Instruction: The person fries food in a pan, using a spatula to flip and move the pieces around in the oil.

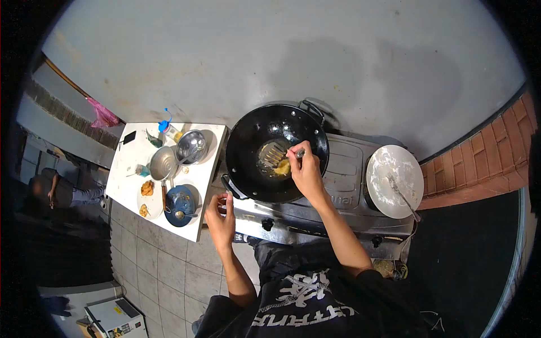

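A large black wok rests on the left side of the stove, with oil and a yellowish piece of food at its bottom. My right hand is over the wok's right side, wrapped round the handle of a slotted metal spatula, whose head lies beside the food. Below the wok's lower left handle is my left hand, its fingers bent and thumb raised; whether it holds anything small cannot be made out.
On the white table at left are metal bowls, a blue plate, a plate with fried pieces and a bottle. A floured plate with a utensil sits on the stove's right. A person is far left.
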Demonstrator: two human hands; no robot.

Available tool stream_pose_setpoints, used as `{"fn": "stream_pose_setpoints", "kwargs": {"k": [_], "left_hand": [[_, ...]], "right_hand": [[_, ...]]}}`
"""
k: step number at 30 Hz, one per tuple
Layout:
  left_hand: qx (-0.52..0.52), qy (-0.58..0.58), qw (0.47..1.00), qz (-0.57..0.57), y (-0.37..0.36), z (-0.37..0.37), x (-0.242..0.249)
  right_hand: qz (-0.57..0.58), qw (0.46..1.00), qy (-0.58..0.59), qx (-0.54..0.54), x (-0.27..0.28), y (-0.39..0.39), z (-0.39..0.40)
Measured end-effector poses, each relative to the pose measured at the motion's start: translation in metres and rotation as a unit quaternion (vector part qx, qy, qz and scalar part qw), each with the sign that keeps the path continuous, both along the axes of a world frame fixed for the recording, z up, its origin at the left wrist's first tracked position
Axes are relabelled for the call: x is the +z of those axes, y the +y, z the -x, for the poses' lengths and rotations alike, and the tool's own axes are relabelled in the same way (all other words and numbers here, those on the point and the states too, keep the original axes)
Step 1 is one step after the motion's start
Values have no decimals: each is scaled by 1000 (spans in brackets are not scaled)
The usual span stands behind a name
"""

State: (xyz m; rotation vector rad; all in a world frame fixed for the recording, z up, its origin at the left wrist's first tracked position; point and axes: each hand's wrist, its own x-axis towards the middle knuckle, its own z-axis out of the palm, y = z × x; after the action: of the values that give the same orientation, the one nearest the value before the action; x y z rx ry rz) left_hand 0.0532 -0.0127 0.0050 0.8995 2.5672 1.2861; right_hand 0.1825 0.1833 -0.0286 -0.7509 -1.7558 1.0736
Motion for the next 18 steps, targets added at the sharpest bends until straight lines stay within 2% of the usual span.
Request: {"fn": "stream_pose_setpoints", "kwargs": {"k": [7,9,10,15,18], "left_hand": [[1,16,1000,2,-1,-6,4],[-4,-4,1000,-6,-4,-4,2],[-4,-3,1000,-6,-5,-4,3],[1,-28,1000,4,-4,-5,6],[-5,-14,1000,3,-3,-6,6]], "right_hand": [[-14,1000,-14,3,-1,2,-6],[-42,998,37,-16,2,1,-8],[-9,999,28,-15,3,1,-12],[-15,999,30,-13,15,3,-26],[4,1000,-19,-11,30,2,-39]]}}
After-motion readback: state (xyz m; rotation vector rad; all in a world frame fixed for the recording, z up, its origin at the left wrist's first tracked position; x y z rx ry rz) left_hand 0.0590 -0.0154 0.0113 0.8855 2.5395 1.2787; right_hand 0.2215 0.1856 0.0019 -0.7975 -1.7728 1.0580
